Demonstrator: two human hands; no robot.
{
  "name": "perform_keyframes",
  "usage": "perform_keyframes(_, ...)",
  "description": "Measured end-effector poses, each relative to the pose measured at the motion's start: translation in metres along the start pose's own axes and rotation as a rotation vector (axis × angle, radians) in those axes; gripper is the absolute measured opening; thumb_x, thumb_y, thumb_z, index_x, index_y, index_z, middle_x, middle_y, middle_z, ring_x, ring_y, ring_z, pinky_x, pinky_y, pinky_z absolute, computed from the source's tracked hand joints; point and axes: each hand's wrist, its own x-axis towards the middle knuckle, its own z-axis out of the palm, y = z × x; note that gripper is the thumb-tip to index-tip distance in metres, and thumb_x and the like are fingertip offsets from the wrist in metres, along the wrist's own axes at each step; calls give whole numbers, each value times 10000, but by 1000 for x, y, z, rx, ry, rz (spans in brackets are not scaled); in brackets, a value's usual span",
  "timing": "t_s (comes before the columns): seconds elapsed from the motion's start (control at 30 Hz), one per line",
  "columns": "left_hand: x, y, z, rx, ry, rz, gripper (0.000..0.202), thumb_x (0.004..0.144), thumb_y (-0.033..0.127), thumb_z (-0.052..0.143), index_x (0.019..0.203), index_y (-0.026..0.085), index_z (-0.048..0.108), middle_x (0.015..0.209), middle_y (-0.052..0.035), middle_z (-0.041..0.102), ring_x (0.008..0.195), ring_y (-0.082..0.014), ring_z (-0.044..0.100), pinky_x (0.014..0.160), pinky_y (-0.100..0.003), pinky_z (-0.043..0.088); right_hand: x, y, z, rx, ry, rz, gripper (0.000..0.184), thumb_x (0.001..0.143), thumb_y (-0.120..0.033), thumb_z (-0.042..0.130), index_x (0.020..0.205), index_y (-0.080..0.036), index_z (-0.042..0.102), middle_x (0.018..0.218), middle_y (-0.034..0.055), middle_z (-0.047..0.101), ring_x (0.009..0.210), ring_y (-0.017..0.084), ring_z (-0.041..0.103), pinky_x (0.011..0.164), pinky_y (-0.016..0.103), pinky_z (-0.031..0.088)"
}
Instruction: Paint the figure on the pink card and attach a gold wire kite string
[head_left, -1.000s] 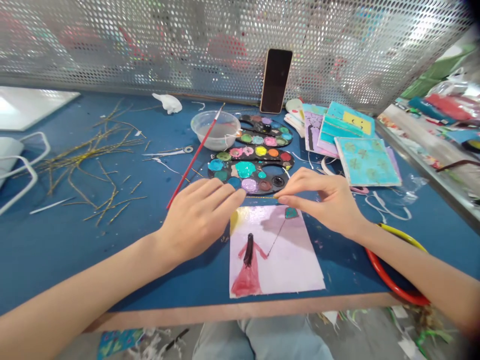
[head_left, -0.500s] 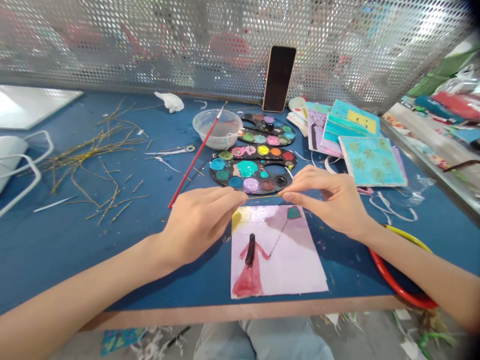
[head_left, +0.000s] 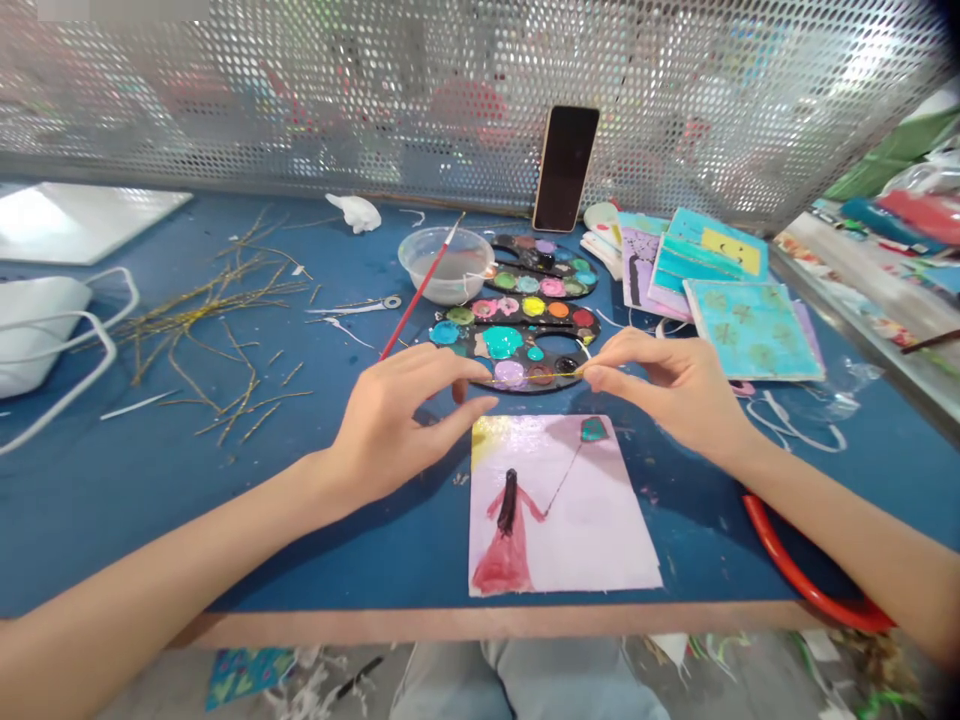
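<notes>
A thin gold wire (head_left: 536, 376) stretches between my two hands, above the near edge of a black paint palette (head_left: 517, 345). My left hand (head_left: 401, 420) pinches the wire's left end with fingers closed. My right hand (head_left: 667, 385) pinches its right end between thumb and forefinger. Just below the hands lies a small painting (head_left: 570, 520) of a figure in a red dress holding a balloon, on the blue table (head_left: 150, 500).
A red-handled brush (head_left: 420, 290) leans in a clear water bowl (head_left: 446, 265). A second palette (head_left: 544, 275), a dark phone (head_left: 565, 168) propped against the mesh, painted cards (head_left: 750, 325), loose gold wire pieces (head_left: 210, 320), a white mask (head_left: 37, 320) and a red ring (head_left: 802, 580) lie around.
Both hands have lifted the wire off the painting's top edge and moved it away, over the palette's near edge. The view has shifted slightly.
</notes>
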Motion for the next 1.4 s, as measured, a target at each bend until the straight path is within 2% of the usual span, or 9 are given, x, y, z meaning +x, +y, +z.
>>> perform_keyframes(0.13,4,-2,-1,-19,66,-58,130,921,263,625,881,199,732,765,-2,727,670,-109,587,694,-253,487,4,3,-2,32,16,65,186,805,-458,754,797,-274,783,802,20,738,782,200,666,779,379,543)
perform_keyframes(0.23,5,-2,-2,-46,59,-112,137,914,261,629,870,205,745,753,3,729,657,-110,579,685,-251,483,6,3,-2,62,20,84,218,784,-488,766,772,-270,781,788,24,736,781,204,673,764,375,549)
perform_keyframes(0.6,3,-7,-2,83,104,-115,129,896,290,664,831,245,766,666,29,698,639,-123,549,728,-313,440,2,2,-1,64,6,40,166,799,-456,764,797,-292,794,753,15,725,765,190,659,751,368,532)
perform_keyframes(0.8,10,-7,-7,-86,48,-179,131,890,286,664,822,235,764,643,27,711,688,-129,616,764,-297,510,9,4,-5,133,16,110,237,762,-503,779,736,-268,775,779,22,737,779,200,678,734,353,548)
perform_keyframes(0.93,15,-12,-9,-227,12,-268,163,882,328,669,819,211,763,666,5,733,678,-131,666,721,-269,548,13,11,-8,116,35,130,276,781,-535,750,772,-261,779,815,29,752,817,212,690,749,358,556)
perform_keyframes(1.13,17,-15,-11,-341,-74,-315,188,875,349,678,779,209,760,631,7,731,627,-123,687,695,-237,576,14,16,-11,143,103,173,267,729,-537,791,746,-272,761,765,18,735,749,195,678,649,328,537)
perform_keyframes(1.23,18,-14,-13,-317,-92,-296,194,874,342,674,766,199,747,597,12,712,590,-113,669,644,-219,561,14,15,-12,187,67,206,265,737,-520,787,729,-257,753,757,10,725,729,175,668,648,315,526)
perform_keyframes(1.4,18,-15,-14,-340,-140,-277,241,903,382,628,798,188,725,568,2,682,490,-96,604,460,-199,472,16,13,-13,240,44,233,259,710,-504,806,691,-252,753,760,18,729,735,188,649,672,350,529)
